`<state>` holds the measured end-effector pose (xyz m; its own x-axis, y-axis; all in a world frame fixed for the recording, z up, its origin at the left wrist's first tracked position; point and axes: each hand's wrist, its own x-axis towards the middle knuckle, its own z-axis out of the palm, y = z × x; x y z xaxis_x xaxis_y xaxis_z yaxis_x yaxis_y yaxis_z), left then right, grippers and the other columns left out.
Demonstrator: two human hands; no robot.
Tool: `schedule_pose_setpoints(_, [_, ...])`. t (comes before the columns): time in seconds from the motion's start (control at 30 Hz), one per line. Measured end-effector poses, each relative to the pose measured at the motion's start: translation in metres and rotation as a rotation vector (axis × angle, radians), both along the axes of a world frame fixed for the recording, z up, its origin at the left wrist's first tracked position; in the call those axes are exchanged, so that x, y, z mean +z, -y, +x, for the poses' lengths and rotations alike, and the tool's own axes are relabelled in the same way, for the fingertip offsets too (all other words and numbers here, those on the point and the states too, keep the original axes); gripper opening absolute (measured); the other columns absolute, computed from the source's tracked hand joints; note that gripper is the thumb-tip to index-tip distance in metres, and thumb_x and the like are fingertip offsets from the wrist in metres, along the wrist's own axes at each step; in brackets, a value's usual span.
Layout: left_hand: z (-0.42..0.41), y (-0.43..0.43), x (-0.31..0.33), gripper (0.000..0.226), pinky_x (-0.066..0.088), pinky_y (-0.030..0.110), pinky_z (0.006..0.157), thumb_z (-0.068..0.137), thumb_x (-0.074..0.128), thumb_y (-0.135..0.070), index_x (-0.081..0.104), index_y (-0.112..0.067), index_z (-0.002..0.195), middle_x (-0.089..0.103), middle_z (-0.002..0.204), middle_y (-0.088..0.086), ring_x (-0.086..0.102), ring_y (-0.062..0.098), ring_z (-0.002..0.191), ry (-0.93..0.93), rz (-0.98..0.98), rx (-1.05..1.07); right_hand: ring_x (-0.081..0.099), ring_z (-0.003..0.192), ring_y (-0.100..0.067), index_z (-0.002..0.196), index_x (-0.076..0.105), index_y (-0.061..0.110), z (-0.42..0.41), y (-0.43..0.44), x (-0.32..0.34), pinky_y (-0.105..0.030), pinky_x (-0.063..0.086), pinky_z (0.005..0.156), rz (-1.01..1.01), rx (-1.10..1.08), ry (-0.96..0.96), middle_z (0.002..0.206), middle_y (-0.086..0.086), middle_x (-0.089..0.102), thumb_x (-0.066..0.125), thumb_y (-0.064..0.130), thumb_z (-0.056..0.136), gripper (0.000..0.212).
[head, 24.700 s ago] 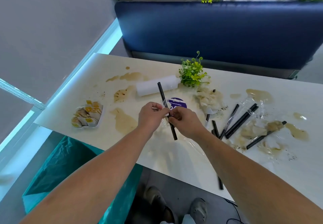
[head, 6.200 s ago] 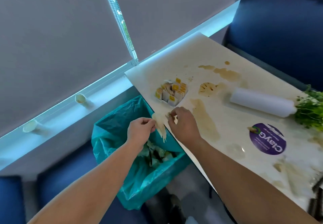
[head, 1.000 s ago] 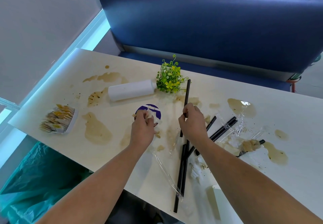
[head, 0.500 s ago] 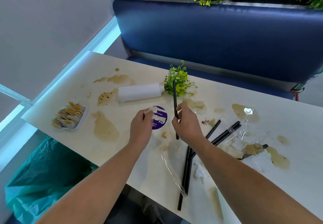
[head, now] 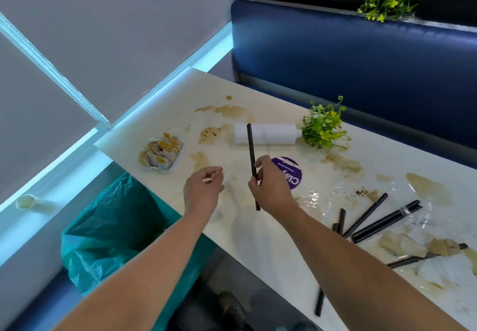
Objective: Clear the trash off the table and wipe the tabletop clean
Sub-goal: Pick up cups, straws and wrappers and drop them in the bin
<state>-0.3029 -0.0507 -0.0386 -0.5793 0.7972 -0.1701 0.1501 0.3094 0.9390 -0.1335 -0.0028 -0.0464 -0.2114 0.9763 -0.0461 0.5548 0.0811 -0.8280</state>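
Note:
My right hand (head: 271, 188) grips a black straw (head: 251, 147) near its lower end and holds it upright above the stained white table (head: 180, 93). My left hand (head: 204, 191) hovers beside it at the table's near edge, its curled fingers pinching a small pale scrap (head: 207, 180). A teal trash bag (head: 111, 227) hangs open below the edge, left of my left arm. More black straws (head: 382, 219) lie to the right among clear wrappers (head: 317, 201) and soggy tissue (head: 413, 245). Brown spills (head: 227, 110) mark the tabletop.
A tray of sachets (head: 161, 154) sits at the table's left end. A white roll (head: 265, 133) lies beside a small green and yellow plant (head: 324, 127), with a purple sticker (head: 289, 173) in front. A blue bench (head: 361, 54) runs behind the table.
My right hand has lifted the black straw and carried it left toward the table edge. My left hand has left the purple sticker and moved left too. The view has swung left.

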Motion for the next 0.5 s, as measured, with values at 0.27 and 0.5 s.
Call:
schedule_pose_setpoints(0.27, [-0.111,0.034,-0.003,0.023,0.055,0.033,0.075,0.09,0.072,-0.02,0.073,-0.041,0.097,0.071,0.094,-0.011,0.067,0.012,0.079,-0.137,-0.087,0.049,0.058,0.066,-0.01,0.108,0.045,0.033,-0.11,0.016,-0.006,-0.024,0.047,0.048,-0.002,0.159,0.049,0.082,0.009,0.055,0.062,0.019,0.092,0.027])
schedule_pose_setpoints(0.5, [-0.197,0.079,-0.017,0.014,0.046,0.031,0.063,0.084,0.073,-0.022,0.063,-0.032,0.086,0.066,0.079,-0.007,0.054,0.013,0.061,-0.159,-0.173,0.196,0.054,0.071,-0.008,0.116,0.05,0.028,-0.201,0.041,-0.022,-0.032,0.044,0.063,0.002,0.464,0.14,0.089,0.008,0.055,0.059,0.022,0.092,0.026])
